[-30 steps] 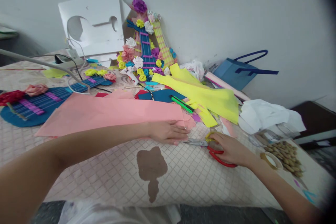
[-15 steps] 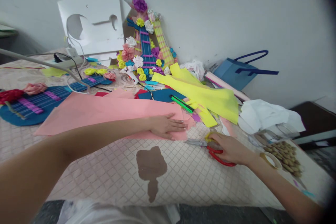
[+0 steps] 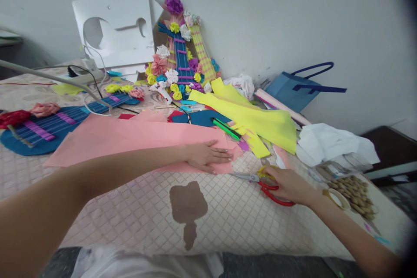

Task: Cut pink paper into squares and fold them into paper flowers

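My left hand (image 3: 208, 156) lies flat, palm down, on a long sheet of pink crepe paper (image 3: 130, 137) near its right end. Its fingers are stretched out toward the right. In my right hand (image 3: 288, 182) is a pair of scissors (image 3: 272, 193) with red and yellow handles. The blades point left, and their tips reach the lower right corner of the pink paper. A green box cutter (image 3: 226, 129) lies just beyond my left fingers. Behind it spreads a sheet of yellow paper (image 3: 257, 115), with cut yellow strips in front.
A blue paper guitar (image 3: 65, 126) lies at the left; more flower-covered guitars (image 3: 184, 58) lean on the wall. A glue gun (image 3: 161, 92), power strip (image 3: 80, 78), tape roll (image 3: 339, 199), peanuts (image 3: 353, 193) and a blue bag (image 3: 291, 91) stand around. The patterned tablecloth (image 3: 130, 217) has a brown patch.
My right hand and the scissors have shifted very slightly to the right. The left hand stays flat on the pink paper.
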A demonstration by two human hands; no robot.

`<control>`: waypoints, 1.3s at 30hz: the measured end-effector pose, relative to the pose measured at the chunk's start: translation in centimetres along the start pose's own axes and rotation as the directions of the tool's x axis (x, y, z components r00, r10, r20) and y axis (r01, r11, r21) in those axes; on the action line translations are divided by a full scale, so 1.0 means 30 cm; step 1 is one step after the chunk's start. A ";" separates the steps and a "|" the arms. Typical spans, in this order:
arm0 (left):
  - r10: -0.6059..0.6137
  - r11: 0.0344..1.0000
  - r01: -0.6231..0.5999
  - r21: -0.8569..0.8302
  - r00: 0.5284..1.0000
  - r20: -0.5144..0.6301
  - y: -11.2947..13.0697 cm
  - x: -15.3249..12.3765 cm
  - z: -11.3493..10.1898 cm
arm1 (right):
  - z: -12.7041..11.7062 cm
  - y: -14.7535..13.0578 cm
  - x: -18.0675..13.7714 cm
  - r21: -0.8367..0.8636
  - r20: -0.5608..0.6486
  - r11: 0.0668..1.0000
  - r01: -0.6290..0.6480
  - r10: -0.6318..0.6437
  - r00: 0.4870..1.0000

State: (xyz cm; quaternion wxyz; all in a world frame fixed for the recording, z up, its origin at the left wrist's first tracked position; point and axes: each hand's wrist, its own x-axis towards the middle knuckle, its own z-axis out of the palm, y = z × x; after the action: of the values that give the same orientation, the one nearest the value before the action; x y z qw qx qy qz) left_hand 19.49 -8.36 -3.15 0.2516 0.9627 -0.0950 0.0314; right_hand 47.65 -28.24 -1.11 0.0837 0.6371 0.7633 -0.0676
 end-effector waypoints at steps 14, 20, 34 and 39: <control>0.007 0.995 -0.016 0.103 0.996 0.084 -0.011 0.001 0.005 | -0.011 -0.028 0.024 0.064 -0.028 0.998 0.029 -0.028 0.999; 0.049 0.985 -0.059 0.163 0.996 0.068 -0.021 0.003 0.011 | -0.010 -0.025 0.023 0.034 -0.023 0.999 0.030 -0.029 0.999; 0.083 0.981 -0.096 0.167 0.993 0.084 0.007 0.027 0.043 | -0.021 -0.018 0.036 0.007 -0.006 0.998 0.057 -0.057 0.998; 0.059 0.983 -0.075 0.167 0.993 0.099 -0.007 0.024 0.052 | -0.014 -0.009 0.035 -0.003 -0.002 0.998 0.070 -0.070 0.998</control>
State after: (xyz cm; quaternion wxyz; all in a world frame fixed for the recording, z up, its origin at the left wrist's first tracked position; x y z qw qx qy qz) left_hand 20.25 -9.08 -4.53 0.1624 0.9773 -0.1360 0.0027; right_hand 47.20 -27.18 -0.92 0.0814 0.6100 0.7852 -0.0686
